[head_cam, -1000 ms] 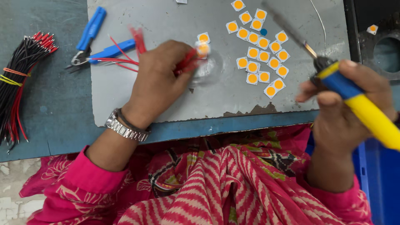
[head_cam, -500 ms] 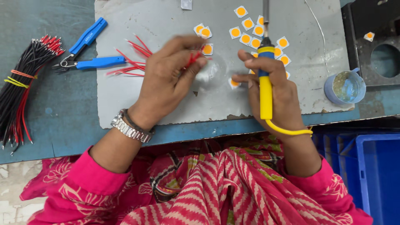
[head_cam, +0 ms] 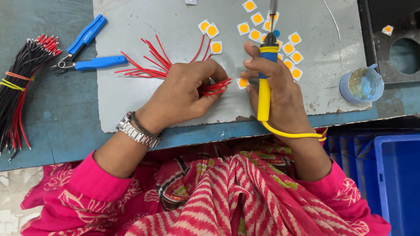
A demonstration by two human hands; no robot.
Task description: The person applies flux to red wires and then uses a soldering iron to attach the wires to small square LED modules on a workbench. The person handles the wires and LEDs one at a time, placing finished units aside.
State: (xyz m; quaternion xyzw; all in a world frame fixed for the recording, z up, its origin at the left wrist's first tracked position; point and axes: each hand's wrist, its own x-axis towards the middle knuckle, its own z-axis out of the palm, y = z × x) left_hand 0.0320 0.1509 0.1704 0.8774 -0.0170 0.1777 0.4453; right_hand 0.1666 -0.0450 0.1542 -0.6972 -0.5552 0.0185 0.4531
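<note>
My left hand [head_cam: 186,89] rests on the grey mat [head_cam: 306,87] and pinches a bunch of short red wires [head_cam: 151,61] that fan out toward the upper left. A metal watch sits on that wrist. My right hand [head_cam: 273,89] grips a soldering iron [head_cam: 264,74] with a yellow and blue handle, tip pointing away from me. Its fingertips touch a small white square chip with an orange centre [head_cam: 242,82], close to the wire ends. Several more such chips [head_cam: 288,46] lie scattered beyond the iron.
Blue-handled cutters [head_cam: 85,50] lie at the mat's left edge. A tied bundle of black and red wires [head_cam: 19,87] lies far left. A small blue cup [head_cam: 362,85] stands at the right, a blue crate [head_cam: 393,183] below the table edge.
My right hand has swung in from the right with the soldering iron and now stands next to my left hand. The red wires are gathered under my left fingers.
</note>
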